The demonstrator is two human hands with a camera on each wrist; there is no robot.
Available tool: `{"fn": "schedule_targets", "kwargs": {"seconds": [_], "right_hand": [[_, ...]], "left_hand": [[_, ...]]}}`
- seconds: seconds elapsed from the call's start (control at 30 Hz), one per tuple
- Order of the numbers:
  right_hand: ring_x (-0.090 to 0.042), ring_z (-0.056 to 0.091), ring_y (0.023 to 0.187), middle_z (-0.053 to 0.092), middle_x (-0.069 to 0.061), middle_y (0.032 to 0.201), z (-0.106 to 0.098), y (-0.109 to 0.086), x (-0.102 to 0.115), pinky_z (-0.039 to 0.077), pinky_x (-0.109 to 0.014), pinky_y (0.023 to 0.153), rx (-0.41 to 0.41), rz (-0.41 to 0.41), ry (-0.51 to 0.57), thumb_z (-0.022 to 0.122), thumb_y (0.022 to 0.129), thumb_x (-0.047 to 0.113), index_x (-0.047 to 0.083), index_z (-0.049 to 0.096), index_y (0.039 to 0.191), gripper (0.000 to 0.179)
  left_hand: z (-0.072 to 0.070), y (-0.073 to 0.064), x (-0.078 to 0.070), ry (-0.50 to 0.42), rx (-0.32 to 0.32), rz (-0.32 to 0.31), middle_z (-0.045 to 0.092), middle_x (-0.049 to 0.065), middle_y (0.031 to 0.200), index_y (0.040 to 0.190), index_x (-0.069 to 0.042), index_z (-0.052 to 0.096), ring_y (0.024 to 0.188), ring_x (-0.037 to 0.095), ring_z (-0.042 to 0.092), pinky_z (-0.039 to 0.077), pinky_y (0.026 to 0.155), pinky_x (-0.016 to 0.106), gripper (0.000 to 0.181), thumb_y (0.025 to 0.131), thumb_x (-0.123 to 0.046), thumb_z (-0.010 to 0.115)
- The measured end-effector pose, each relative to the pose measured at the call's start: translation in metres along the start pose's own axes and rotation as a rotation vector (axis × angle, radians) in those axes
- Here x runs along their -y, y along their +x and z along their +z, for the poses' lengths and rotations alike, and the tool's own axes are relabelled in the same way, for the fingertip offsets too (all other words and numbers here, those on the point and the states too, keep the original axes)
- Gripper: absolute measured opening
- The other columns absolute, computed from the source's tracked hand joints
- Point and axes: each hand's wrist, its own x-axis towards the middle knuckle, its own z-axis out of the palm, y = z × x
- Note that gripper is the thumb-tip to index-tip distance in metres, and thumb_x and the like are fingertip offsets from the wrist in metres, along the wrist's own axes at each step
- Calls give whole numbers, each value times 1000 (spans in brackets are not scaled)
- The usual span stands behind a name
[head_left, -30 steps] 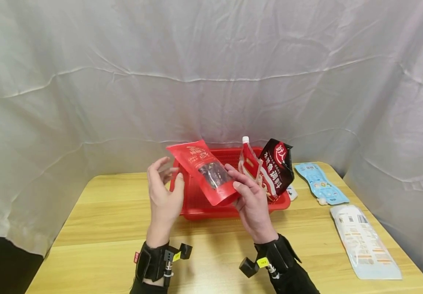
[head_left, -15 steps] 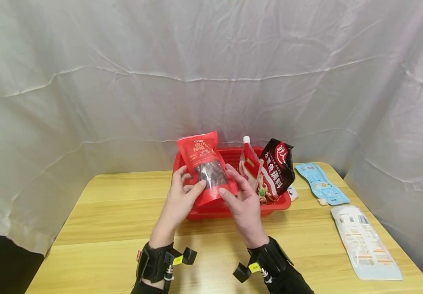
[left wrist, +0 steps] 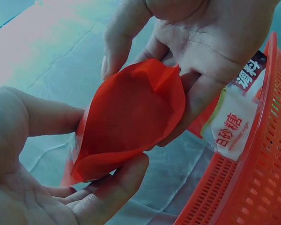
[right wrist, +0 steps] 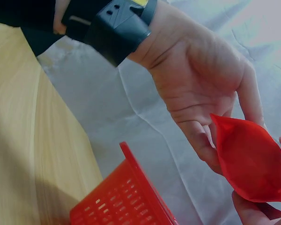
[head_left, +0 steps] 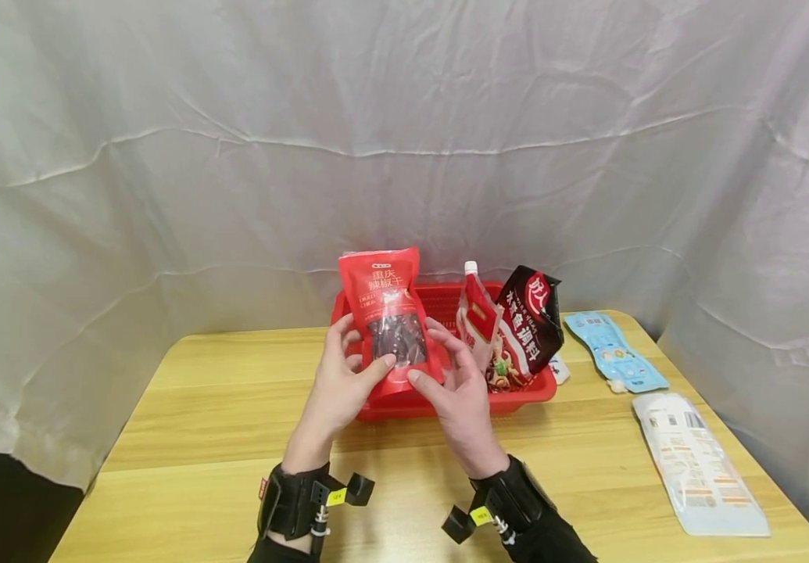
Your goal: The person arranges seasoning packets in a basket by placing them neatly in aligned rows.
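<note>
Both hands hold a red stand-up pouch of dried chilies [head_left: 383, 285] upright, its front with a dark clear window towards me. My left hand [head_left: 341, 387] pinches the lower left side, thumb in front and fingers behind. On the lower right side, my right hand [head_left: 465, 403] grips it in the same way. In the left wrist view the pouch's spread base [left wrist: 131, 112] shows between the two hands. The pouch is over the left part of a red plastic basket [head_left: 439, 295].
A white-capped spout pouch [head_left: 476, 317] and a black-and-red seasoning pouch [head_left: 529, 313] stand in the basket's right part. To the right on the wooden table [head_left: 221, 422] lie a light-blue spout pouch [head_left: 615, 352] and a whitish flat bag [head_left: 696, 461]. A grey curtain [head_left: 404, 141] hangs behind.
My left hand has come in from beside the chili pouch and taken hold of its left side. The pouch has turned from slanted to upright, and my right hand has shifted slightly left.
</note>
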Motion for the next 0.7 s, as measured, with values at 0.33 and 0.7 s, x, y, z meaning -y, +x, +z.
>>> {"fn": "schedule_targets", "kwargs": {"seconds": [0.33, 0.7], "right_hand": [[-22, 66, 118, 40, -9, 161, -8, 4, 4, 57, -29, 95, -4, -32, -56, 64, 93, -11, -4, 45, 145, 56], [-34, 65, 123, 49, -14, 153, -31, 16, 19, 59, -41, 94, 27, 35, -78, 61, 102, 2, 7, 39, 152, 55]], "left_hand": [[-10, -1, 2, -6, 4, 43, 47, 19, 152, 158, -10, 31, 128, 43, 53, 47, 107, 58, 79, 93, -10, 76], [-32, -1, 4, -16, 52, 133, 50, 19, 153, 153, -6, 42, 139, 36, 47, 38, 115, 56, 70, 92, -4, 75]]}}
